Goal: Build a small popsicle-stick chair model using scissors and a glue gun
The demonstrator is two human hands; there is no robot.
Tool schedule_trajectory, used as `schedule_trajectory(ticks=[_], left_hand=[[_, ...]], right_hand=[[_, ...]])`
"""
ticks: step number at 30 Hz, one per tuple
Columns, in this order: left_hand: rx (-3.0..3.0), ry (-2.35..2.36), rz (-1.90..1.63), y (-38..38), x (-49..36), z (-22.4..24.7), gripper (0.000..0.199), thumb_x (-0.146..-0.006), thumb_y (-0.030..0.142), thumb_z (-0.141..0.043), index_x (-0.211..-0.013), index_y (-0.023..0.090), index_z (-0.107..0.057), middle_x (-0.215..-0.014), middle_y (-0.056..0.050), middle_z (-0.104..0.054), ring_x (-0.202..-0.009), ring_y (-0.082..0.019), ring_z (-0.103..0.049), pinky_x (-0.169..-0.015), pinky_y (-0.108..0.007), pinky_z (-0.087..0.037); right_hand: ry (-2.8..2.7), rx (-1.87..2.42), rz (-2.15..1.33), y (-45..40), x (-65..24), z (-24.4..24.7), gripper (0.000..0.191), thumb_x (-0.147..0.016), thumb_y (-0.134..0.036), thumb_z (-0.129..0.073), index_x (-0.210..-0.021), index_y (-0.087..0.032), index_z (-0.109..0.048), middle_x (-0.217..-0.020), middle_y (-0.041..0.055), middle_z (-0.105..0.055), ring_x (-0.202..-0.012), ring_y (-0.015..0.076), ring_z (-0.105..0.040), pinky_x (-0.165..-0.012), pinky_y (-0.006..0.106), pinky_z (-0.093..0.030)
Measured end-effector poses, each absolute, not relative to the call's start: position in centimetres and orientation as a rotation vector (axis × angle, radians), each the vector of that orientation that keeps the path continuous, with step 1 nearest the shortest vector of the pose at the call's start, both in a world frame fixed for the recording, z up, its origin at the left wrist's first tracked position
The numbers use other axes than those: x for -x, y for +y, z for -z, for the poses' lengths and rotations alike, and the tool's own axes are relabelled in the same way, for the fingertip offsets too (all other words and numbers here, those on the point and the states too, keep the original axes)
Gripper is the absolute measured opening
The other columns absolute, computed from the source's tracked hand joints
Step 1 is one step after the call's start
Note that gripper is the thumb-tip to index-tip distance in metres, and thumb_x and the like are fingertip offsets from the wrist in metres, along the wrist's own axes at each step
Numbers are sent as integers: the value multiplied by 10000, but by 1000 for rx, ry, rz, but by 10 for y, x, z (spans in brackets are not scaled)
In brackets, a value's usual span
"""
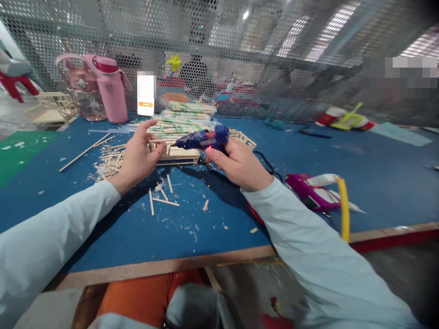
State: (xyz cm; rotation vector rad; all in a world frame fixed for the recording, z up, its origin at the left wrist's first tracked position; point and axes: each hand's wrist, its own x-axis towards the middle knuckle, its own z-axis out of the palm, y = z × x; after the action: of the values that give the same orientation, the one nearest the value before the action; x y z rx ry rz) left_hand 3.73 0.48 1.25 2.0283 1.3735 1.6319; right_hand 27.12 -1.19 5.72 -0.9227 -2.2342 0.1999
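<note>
My right hand (pixel 240 164) is wrapped round a dark blue glue gun (pixel 202 139), its nozzle pointing left. A small red light glows on the gun. Close to the nozzle tip, my left hand (pixel 139 153) has its thumb and fingers bent toward each other, with a thin wooden stick between them. Below and between both hands lies a wooden stick frame (pixel 180 155). Short cut sticks (pixel 115 160) are heaped left of my left hand, and a few loose sticks (pixel 165 204) lie nearer the front edge.
Pink bottles (pixel 113 93), a lit phone (pixel 146 98) and wrapped stick bundles (pixel 188 109) stand or lie at the back before a mesh panel (pixel 164 27). A purple tool (pixel 313 194) and a yellow strip (pixel 344 210) are at the right, beside my forearm.
</note>
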Motion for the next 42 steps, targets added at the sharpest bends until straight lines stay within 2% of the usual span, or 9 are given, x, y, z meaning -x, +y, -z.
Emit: schedule_trajectory(ticks=[5, 10, 15, 21, 25, 34, 39, 42], left_hand=[[-2007, 1352, -1657, 6, -39, -10, 493, -756, 162, -630, -1214, 195, -451, -806, -5, -642, -588, -127, -556, -623, -300, -472], [-1997, 1306, -1703, 7, -40, -10, 509, -747, 122, -617, -1219, 200, -440, -814, -7, -642, -708, -157, -619, -663, -297, -487], [-2017, 1328, -1691, 5, -39, -13, 518, -740, 124, -622, -1220, 188, -439, -812, -14, -650, -737, -167, -618, -695, -309, -499], [-1996, 1383, -1692, 3, -41, -13, 540, -726, 106, -629, -1225, 184, -440, -819, -14, -650, -599, -128, -552, -626, -293, -489], [-1948, 1447, -1696, 2, -42, -14, 559, -715, 94, -647, -1223, 180, -432, -811, -12, -643, -616, -126, -549, -631, -282, -483], [-1934, 1452, -1709, 1, -43, -12, 545, -731, 112, -650, -1218, 201, -421, -807, 3, -628, -582, -100, -521, -600, -259, -482], [-1954, 1426, -1717, 1, -42, -11, 543, -732, 115, -652, -1223, 205, -437, -798, 0, -644, -579, -105, -534, -598, -266, -499], [-1975, 1412, -1724, 0, -42, -12, 539, -740, 133, -653, -1232, 206, -445, -802, -1, -656, -604, -114, -552, -622, -271, -507]], right_hand=[[-2220, 913, -208, -11, -270, -55, 521, -895, -591, -384, -1039, -146, -613, -946, 100, -670, -894, 228, -600, -785, 332, -457], [-2222, 913, -222, -11, -270, -54, 508, -901, -561, -399, -1068, -134, -619, -984, 108, -677, -891, 229, -607, -801, 345, -462], [-2215, 915, -205, -11, -271, -54, 525, -899, -571, -395, -1077, -134, -625, -1007, 108, -679, -917, 234, -608, -825, 358, -461], [-2184, 888, -198, -11, -267, -51, 512, -901, -573, -392, -1043, -141, -628, -992, 109, -679, -902, 226, -615, -818, 356, -474], [-2178, 878, -194, -11, -263, -48, 484, -908, -554, -394, -1042, -148, -619, -1005, 109, -677, -913, 223, -619, -820, 356, -481], [-2193, 865, -188, -9, -260, -44, 519, -916, -535, -386, -1199, -137, -561, -1165, 134, -648, -1078, 249, -589, -936, 394, -449], [-2191, 878, -198, -9, -260, -45, 559, -905, -580, -373, -1179, -134, -570, -1139, 137, -652, -1053, 254, -595, -914, 395, -459], [-2170, 896, -210, -10, -265, -47, 559, -890, -615, -374, -1111, -154, -600, -1038, 115, -675, -972, 248, -611, -851, 389, -481]])
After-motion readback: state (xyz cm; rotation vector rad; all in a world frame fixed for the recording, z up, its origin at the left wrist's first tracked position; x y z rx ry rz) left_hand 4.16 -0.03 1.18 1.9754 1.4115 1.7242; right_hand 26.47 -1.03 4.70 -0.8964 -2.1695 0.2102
